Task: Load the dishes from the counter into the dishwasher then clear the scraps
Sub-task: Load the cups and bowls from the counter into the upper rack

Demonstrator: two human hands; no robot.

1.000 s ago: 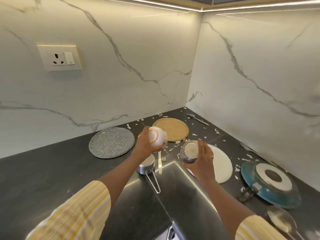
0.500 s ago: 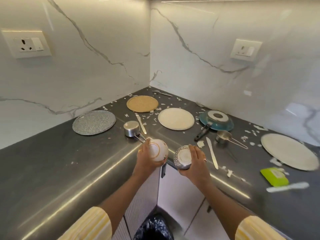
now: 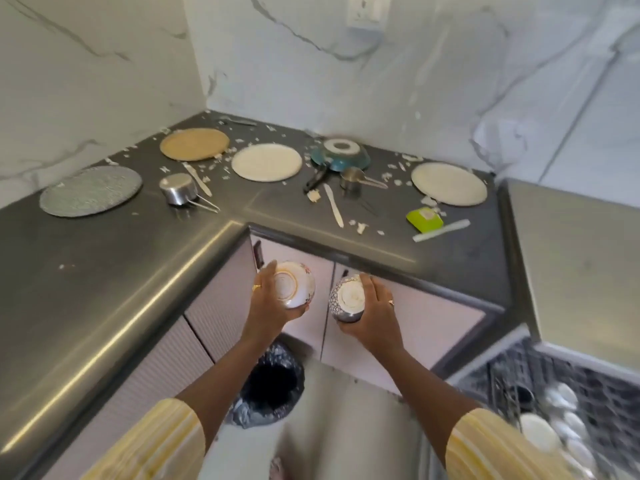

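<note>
My left hand [image 3: 268, 303] holds a white floral bowl [image 3: 294, 284], its base turned towards me. My right hand [image 3: 372, 311] holds a dark patterned bowl [image 3: 346, 299] the same way. Both hang in front of the cabinet doors, off the counter. The open dishwasher rack [image 3: 561, 403] at the lower right holds several white dishes. On the dark counter [image 3: 104, 265] lie a grey plate [image 3: 90, 190], a tan plate [image 3: 194, 143], two cream plates [image 3: 266, 162] [image 3: 449, 183], an overturned teal pan [image 3: 339, 155], two steel measuring cups [image 3: 177, 188] [image 3: 353, 178] and scattered white scraps [image 3: 360, 227].
A bin with a black liner [image 3: 272, 382] stands on the floor below my hands. A green sponge [image 3: 424, 219], a pale scraper [image 3: 441, 230], knives [image 3: 333, 204] and a fork [image 3: 239, 121] lie on the counter. A steel surface [image 3: 571, 258] rises at the right.
I have stepped back and turned right. Both hands, each holding its bowl, came off the counter and down in front of the cabinets. The dishwasher rack has come into view.
</note>
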